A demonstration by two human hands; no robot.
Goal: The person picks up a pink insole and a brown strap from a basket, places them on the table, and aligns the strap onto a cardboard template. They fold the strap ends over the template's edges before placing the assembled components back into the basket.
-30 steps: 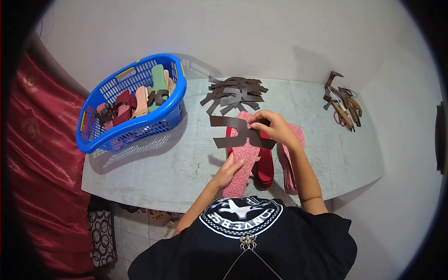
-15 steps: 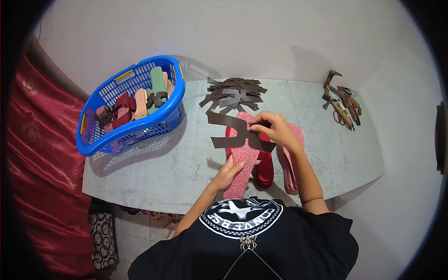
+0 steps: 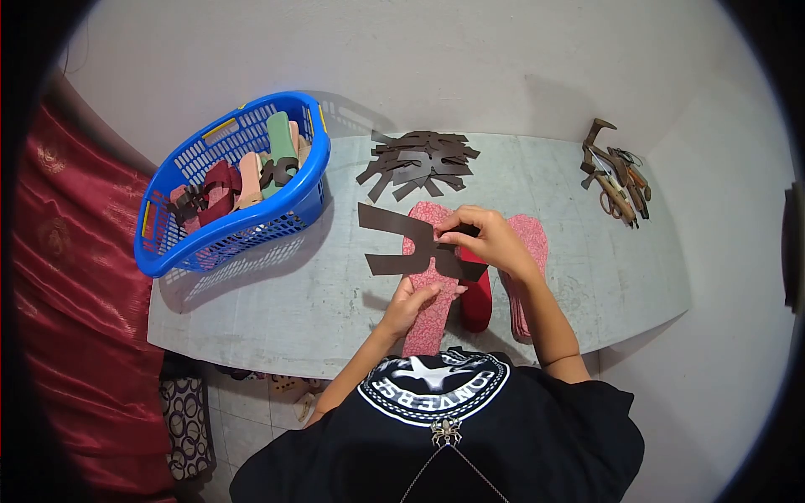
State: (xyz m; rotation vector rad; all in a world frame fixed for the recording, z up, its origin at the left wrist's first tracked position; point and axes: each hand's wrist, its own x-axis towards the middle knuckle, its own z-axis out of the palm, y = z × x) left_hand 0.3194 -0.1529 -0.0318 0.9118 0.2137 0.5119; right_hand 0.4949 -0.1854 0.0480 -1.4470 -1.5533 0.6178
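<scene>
Insole, pink floral (image 3: 428, 306): one, lying on the grey table (image 3: 277, 310) right in front of the person, toe end pointing away. Shirt print at the bottom edge reads "CONVERSE", seen upside down around a star. Left hand (image 3: 408, 303): fingers narrow, pressed flat on the insole's near half. One red sole (image 3: 476, 298) just right of it, partly under the hands. Stack of pink floral insoles (image 3: 527, 277) further right, count unreadable. Right hand (image 3: 488, 239): fingertips pinched shut on one dark brown strap piece (image 3: 401, 243), which lies across the insole's far end. Behind that, a pile of the same brown strap pieces (image 3: 417, 161), overlapping, can't count. Far left: one blue basket (image 3: 220, 180) holding finished sandals, several, exact number unclear. Far right: cluster of hand tools (image 3: 615, 172), scissors among them.
</scene>
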